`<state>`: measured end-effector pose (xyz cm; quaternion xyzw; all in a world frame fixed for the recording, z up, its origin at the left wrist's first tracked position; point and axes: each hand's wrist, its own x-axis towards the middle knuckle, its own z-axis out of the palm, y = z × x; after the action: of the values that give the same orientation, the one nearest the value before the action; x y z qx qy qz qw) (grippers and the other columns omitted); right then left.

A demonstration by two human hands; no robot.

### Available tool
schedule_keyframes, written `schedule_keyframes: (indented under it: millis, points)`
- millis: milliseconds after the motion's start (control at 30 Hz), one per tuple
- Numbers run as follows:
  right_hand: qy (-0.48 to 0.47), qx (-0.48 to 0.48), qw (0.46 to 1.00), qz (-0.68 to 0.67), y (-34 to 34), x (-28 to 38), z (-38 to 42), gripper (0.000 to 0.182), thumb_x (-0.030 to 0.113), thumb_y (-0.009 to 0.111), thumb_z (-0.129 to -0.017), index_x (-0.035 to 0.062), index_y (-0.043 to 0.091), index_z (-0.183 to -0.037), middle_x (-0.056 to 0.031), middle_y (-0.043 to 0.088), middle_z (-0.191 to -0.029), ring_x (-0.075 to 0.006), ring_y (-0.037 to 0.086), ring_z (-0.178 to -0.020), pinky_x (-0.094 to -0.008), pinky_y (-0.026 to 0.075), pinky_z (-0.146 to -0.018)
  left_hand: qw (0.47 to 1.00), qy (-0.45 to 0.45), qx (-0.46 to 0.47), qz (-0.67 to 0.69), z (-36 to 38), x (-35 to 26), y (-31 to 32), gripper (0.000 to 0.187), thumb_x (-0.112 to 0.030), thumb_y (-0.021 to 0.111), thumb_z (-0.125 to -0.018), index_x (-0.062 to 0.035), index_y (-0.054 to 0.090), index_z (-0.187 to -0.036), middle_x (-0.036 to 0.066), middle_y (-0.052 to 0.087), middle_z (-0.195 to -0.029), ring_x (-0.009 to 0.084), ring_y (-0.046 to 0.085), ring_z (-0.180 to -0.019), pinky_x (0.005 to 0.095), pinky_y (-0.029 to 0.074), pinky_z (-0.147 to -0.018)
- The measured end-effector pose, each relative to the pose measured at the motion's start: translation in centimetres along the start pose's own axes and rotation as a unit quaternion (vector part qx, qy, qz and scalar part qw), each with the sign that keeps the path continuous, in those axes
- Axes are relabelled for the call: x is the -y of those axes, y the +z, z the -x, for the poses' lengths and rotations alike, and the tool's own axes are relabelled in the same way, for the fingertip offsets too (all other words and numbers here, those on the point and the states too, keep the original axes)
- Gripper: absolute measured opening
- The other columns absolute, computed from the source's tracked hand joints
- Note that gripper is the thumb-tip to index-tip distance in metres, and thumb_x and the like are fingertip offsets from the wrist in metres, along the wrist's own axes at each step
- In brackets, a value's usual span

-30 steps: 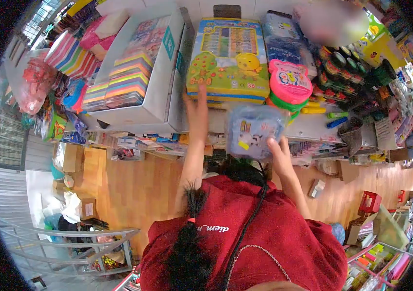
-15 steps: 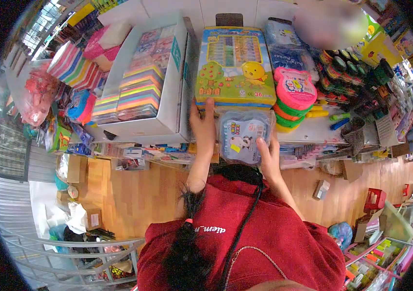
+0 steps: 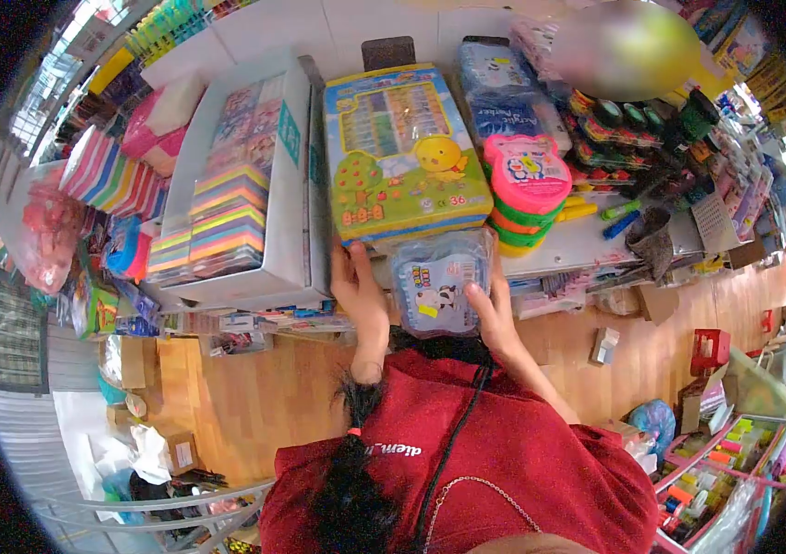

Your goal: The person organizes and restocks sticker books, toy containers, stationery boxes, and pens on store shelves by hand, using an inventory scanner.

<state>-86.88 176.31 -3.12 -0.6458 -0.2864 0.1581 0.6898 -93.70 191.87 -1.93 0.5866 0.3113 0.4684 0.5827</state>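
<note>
White cardboard box [image 3: 293, 212] filled with multicoloured packs, left hand [image 3: 359, 288] half-open against the lower-left corner of a yellow-and-blue illustrated box [image 3: 407, 162], its grip unclear, pale-blue squarish panda-printed case [image 3: 428, 280] before that box, clasped at its right edge by the right hand [image 3: 495, 309], pink-topped bear-shaped containers [image 3: 530, 175] stacked alongside

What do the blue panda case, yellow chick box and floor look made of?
Blue panda case: probably glossy plastic; rounded, molded-looking rim with shiny edges.
Yellow chick box: likely printed cardboard; flat graphics, square corners; coating unclear.
Floor: wood or wood-look laminate, slight sheen; tan plank pattern, can't tell which.
</note>
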Motion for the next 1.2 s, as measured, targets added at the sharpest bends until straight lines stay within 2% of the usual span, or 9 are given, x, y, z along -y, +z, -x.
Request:
schedule_keyframes:
  millis: [200, 300, 400, 633, 800, 933, 1067, 1167, 1200]
  points:
    - [0.0, 0.002, 1.0, 0.002, -0.1, 0.2, -0.1, 0.053, 0.037, 0.055, -0.085, -0.0032, 0.054, -0.12, -0.0326, 0.007, -0.147, -0.0408, 0.005, -0.139, -0.0441, 0.01, -0.111, 0.998, 0.031, 0.045, 0.033, 0.6, 1.3, -0.4, 0.046, -0.022, 0.041, -0.099, 0.0028, 0.034, -0.136, 0.011, 0.047, -0.13, 0.0176, 0.045, -0.115, 0.0298, 0.034, -0.098]
    - [-0.016, 0.012, 1.0, 0.009, 0.1, 0.1, -0.2, 0.052, 0.036, 0.056, -0.084, -0.0031, 0.055, -0.118, -0.034, 0.005, -0.146, -0.0414, 0.004, -0.139, -0.0433, 0.011, -0.111, 0.997, -0.02, 0.07, 0.01, 1.1, 0.6, -1.2, 0.051, -0.013, 0.037, -0.098, 0.0024, 0.02, -0.143, 0.016, 0.031, -0.143, 0.0202, 0.031, -0.129, 0.0304, 0.023, -0.106]
    - [-0.037, 0.033, 0.998, 0.025, 0.3, 0.4, -0.3, 0.051, 0.036, 0.056, -0.085, -0.0033, 0.057, -0.116, -0.0351, 0.003, -0.145, -0.0414, 0.004, -0.138, -0.0427, 0.011, -0.111, 0.997, 0.038, 0.069, 0.012, 1.8, 0.8, -1.5, 0.052, -0.007, 0.035, -0.096, 0.0008, 0.018, -0.144, 0.016, 0.032, -0.143, 0.0189, 0.035, -0.126, 0.0284, 0.026, -0.104]
    - [-0.06, 0.045, 0.997, -0.001, 1.0, 0.6, -0.2, 0.048, 0.034, 0.056, -0.085, -0.0038, 0.058, -0.114, -0.0346, 0.003, -0.146, -0.0415, 0.005, -0.138, -0.0434, 0.012, -0.11, 0.992, -0.011, 0.109, 0.066, 2.2, 0.8, -2.8, 0.052, -0.002, 0.033, -0.095, -0.0015, 0.019, -0.145, 0.015, 0.035, -0.14, 0.0159, 0.039, -0.119, 0.0245, 0.03, -0.099]
    - [-0.037, 0.059, 0.996, 0.058, 0.9, 0.5, -0.1, 0.093, 0.047, 0.053, -0.083, -0.0108, 0.01, -0.141, -0.0223, 0.013, -0.15, -0.0281, 0.013, -0.139, -0.0383, 0.011, -0.111, 0.994, -0.009, 0.112, -0.009, 2.0, 0.6, -3.6, 0.051, -0.003, 0.034, -0.095, -0.0023, 0.023, -0.144, 0.013, 0.039, -0.138, 0.0157, 0.042, -0.116, 0.0241, 0.031, -0.097]
    - [-0.048, 0.053, 0.994, 0.086, 0.8, 0.9, -0.5, 0.087, 0.045, 0.053, -0.083, -0.0121, 0.018, -0.139, -0.024, 0.012, -0.15, -0.0297, 0.012, -0.139, -0.0385, 0.01, -0.111, 0.99, -0.004, 0.118, -0.077, 2.2, -0.9, -3.5, 0.051, -0.002, 0.036, -0.093, -0.004, 0.026, -0.143, 0.014, 0.043, -0.135, 0.0153, 0.046, -0.111, 0.0239, 0.035, -0.093]
    - [-0.078, 0.045, 0.994, 0.056, 1.1, 1.3, -0.8, 0.051, 0.031, 0.059, -0.083, -0.0066, 0.054, -0.117, -0.0319, 0.006, -0.146, -0.0403, 0.005, -0.139, -0.0422, 0.012, -0.111, 0.987, -0.027, 0.123, -0.102, 2.1, -1.1, -4.0, 0.051, -0.001, 0.038, -0.092, -0.003, 0.029, -0.142, 0.015, 0.045, -0.135, 0.0142, 0.047, -0.112, 0.0237, 0.035, -0.093]
    - [-0.078, 0.018, 0.996, 0.051, 0.7, 1.2, -0.6, 0.047, 0.032, 0.058, -0.084, -0.0051, 0.057, -0.113, -0.0268, 0.023, -0.146, -0.0374, 0.023, -0.136, -0.0427, 0.02, -0.109, 0.984, 0.028, 0.125, -0.126, 2.2, -1.2, -4.4, 0.049, 0.0, 0.038, -0.091, 0.0007, 0.033, -0.139, 0.016, 0.049, -0.132, 0.0166, 0.049, -0.114, 0.0257, 0.037, -0.095]
    - [0.019, 0.032, 0.999, 0.022, 0.1, 1.8, -0.3, 0.046, 0.032, 0.057, -0.085, -0.0038, 0.056, -0.114, -0.0235, 0.03, -0.142, -0.0342, 0.029, -0.131, -0.042, 0.024, -0.106, 0.982, 0.062, 0.127, -0.126, 2.2, -1.1, -4.5, 0.048, 0.001, 0.038, -0.091, 0.002, 0.034, -0.138, 0.016, 0.051, -0.131, 0.018, 0.051, -0.114, 0.0266, 0.037, -0.095]
